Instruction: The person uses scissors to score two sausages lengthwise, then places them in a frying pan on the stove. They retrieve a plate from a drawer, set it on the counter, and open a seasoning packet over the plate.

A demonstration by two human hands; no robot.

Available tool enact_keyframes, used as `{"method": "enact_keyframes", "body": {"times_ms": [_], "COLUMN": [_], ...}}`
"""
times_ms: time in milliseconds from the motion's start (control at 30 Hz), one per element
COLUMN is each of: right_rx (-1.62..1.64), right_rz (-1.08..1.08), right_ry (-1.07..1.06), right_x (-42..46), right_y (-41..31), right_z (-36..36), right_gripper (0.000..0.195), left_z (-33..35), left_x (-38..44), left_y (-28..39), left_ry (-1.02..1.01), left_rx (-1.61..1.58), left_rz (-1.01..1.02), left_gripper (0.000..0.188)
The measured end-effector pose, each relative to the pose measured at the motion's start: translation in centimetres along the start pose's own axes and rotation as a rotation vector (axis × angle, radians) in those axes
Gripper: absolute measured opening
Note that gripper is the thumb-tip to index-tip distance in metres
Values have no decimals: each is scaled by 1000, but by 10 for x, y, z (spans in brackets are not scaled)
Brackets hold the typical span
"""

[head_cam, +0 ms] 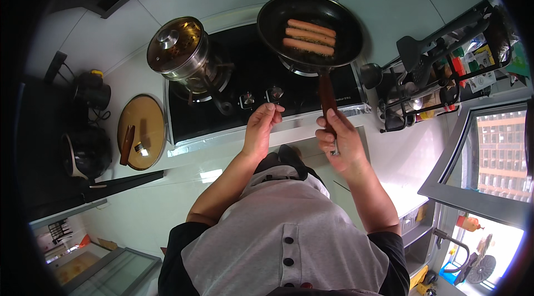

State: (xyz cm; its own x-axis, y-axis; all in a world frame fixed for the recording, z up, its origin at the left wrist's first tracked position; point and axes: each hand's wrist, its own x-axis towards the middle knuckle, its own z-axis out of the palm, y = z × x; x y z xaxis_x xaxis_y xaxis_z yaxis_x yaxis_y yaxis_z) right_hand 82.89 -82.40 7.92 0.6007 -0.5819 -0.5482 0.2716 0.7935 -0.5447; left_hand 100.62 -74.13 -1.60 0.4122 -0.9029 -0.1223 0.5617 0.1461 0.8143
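Observation:
My right hand (342, 139) is wrapped around the brown handle (327, 94) of a black frying pan (271, 29). Three sausages (311, 37) lie side by side in the pan, with oil glistening around them. The pan sits over the right burner of a black glass gas hob (246, 58). My left hand (262, 127) hovers by the hob's front edge with thumb and fingers drawn together, and nothing shows in it. Just beyond it are two control knobs (275, 94), (247, 99). On the left burner stands a steel pot (183, 71) under a glass lid (177, 35).
A glass pan lid (146, 141) with a brown handle lies on the counter left of the hob. Farther left is a black pot (89, 154). A rack (413, 100) with a ladle (370, 75) and spatulas (411, 52) is at right, near an open window (479, 150).

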Motion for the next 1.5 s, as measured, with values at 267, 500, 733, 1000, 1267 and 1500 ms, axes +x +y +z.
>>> {"method": "enact_keyframes", "body": {"times_ms": [267,500,733,1000,1267,1500], "right_rx": [-15,-129,-174,-141,-52,66], "right_rz": [12,-43,-91,-88,-50,27], "right_ry": [-15,-15,-63,-54,5,-60], "right_x": [1,7,14,12,1,0], "right_y": [-1,38,65,60,27,1], "right_z": [-2,-27,-55,-50,-13,0], "right_gripper": [15,20,19,20,21,20], "left_z": [4,4,6,6,6,8], "left_x": [-2,-4,-6,-8,-9,-8], "left_y": [2,2,-3,-4,-2,-1], "left_ry": [13,28,8,19,30,7], "left_rx": [-2,43,36,21,25,8], "left_rz": [-4,-26,-43,-35,-19,4], "left_gripper": [32,33,32,32,32,32]}}
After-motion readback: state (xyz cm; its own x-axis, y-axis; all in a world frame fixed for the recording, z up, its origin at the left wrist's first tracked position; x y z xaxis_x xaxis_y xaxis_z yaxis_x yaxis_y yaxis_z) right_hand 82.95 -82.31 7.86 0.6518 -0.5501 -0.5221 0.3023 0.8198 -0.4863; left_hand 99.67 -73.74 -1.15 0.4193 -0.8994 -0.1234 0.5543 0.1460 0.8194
